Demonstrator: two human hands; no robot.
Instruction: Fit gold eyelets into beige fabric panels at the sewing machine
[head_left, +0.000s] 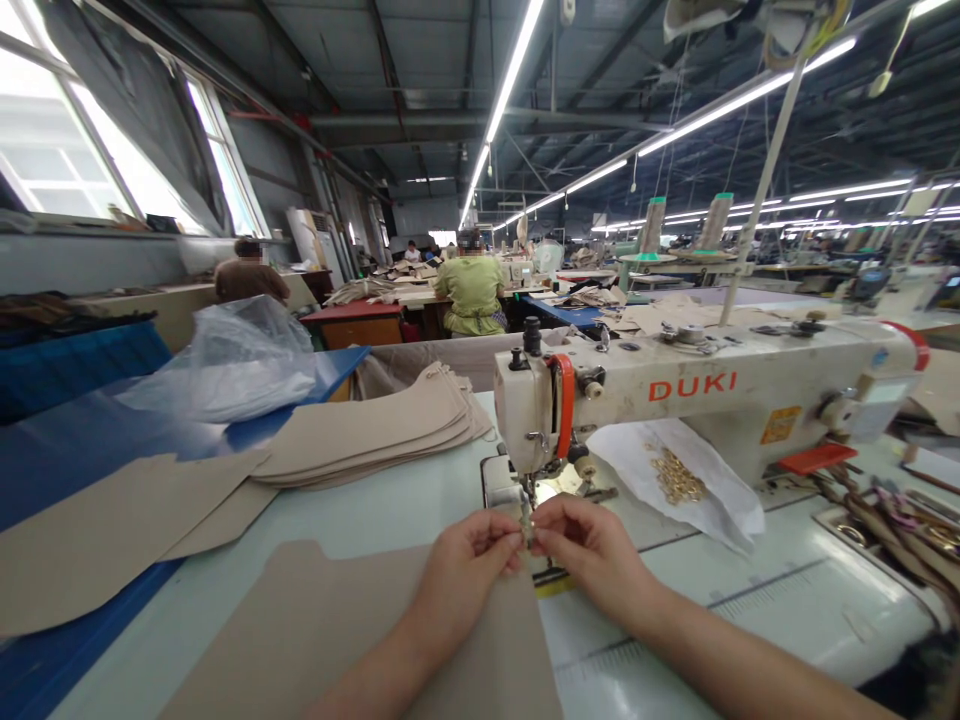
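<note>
Head view: both hands at the sewing machine, beige panel under left

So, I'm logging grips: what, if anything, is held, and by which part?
Cannot tell: the left hand and right hand pinch close together; anything between is too small.

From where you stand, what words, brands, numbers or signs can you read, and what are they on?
"DUKI", in red on the sewing machine.
Orange label on the machine: too small to read.
Ruler scale on the tabletop: too blurred.
Blue mark near the machine's right end: too blurred.
</note>
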